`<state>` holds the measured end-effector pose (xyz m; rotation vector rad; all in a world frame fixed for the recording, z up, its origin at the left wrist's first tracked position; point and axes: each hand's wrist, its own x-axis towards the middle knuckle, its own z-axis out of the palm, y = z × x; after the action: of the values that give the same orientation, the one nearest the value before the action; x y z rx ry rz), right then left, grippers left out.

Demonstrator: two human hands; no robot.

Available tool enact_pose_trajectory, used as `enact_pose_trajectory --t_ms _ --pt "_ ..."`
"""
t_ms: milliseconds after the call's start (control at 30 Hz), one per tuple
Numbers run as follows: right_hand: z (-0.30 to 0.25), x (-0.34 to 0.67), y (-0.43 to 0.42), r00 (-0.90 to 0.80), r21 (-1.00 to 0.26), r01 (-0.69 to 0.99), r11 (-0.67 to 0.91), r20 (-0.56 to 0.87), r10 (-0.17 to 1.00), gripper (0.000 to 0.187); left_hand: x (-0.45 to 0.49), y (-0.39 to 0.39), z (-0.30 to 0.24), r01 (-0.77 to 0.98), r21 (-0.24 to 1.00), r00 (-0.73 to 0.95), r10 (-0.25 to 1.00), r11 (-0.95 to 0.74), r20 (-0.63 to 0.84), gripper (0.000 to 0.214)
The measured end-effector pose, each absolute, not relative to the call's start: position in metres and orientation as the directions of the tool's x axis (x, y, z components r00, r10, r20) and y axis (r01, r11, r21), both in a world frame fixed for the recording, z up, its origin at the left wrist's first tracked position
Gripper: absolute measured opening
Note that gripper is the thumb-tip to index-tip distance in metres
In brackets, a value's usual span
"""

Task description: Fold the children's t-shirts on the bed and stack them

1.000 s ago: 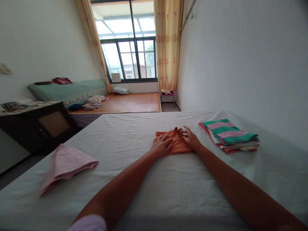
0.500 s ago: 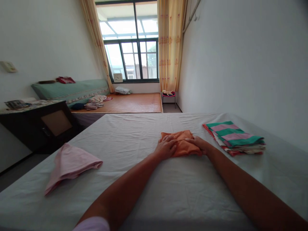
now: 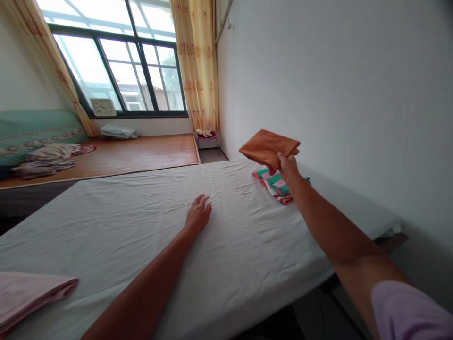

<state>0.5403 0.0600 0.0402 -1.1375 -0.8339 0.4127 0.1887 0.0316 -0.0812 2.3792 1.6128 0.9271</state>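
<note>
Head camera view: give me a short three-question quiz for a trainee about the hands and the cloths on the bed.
1. True or false: the right hand holds the orange cloth up in the air.
2. Pick one. The striped cloths lie: A) below the orange cloth, near the wall; B) under the left hand; C) at the near left corner.
3. Fill the gap: the left hand rests flat, fingers spread, on the white ____.

Key: 1 true; 2 A; 3 sheet.
</note>
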Motion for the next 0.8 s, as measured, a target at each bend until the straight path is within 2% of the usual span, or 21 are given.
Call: enact_pose_trajectory --t_ms 100,233,333,400,500,567,700,800 --pt "0.010 0.582 0.033 0.729 -0.991 -0.003 0.136 0.091 0.678 0.030 0.188 0.031 -0.081 0.815 0.405 0.264 0.888 -0.415 0.377 0.038" --pt "-0.023 0.612 -0.018 0.661 -0.988 -0.144 -0.058 -0.139 0.738 0.009 0.188 0.028 -0.077 0.831 0.340 0.344 0.887 -0.440 0.307 0.036" --pt "-0.030 0.613 -0.043 0.636 -0.966 -0.205 -0.154 -0.252 0.729 0.026 0.191 0.022 -0.073 0.826 0.277 0.424 0.866 -0.490 0.266 0.035" --pt "-0.031 0.598 -0.049 0.572 -0.967 -0.149 -0.206 -0.254 0.780 0.025 0.193 0.016 -0.070 0.812 0.252 0.471 0.846 -0.527 0.250 0.037" --pt "-0.029 0.556 -0.048 0.312 -0.979 0.040 -0.201 -0.178 0.933 0.017 0.189 0.005 -0.067 0.778 0.234 0.548 0.812 -0.583 0.200 0.042" --pt "-0.027 0.521 -0.045 0.134 -0.975 0.160 -0.151 -0.131 0.982 0.018 0.178 -0.003 -0.064 0.735 0.239 0.618 0.772 -0.634 0.149 0.043" --pt "-0.023 0.461 -0.037 -0.232 -0.944 0.329 -0.035 -0.117 0.966 0.028 0.131 -0.031 -0.045 0.627 0.281 0.740 0.668 -0.727 0.080 0.040" --pt "-0.024 0.430 -0.031 -0.422 -0.912 0.408 0.044 -0.146 0.895 0.035 0.072 -0.061 -0.021 0.714 0.214 0.682 0.732 -0.667 0.004 0.035"
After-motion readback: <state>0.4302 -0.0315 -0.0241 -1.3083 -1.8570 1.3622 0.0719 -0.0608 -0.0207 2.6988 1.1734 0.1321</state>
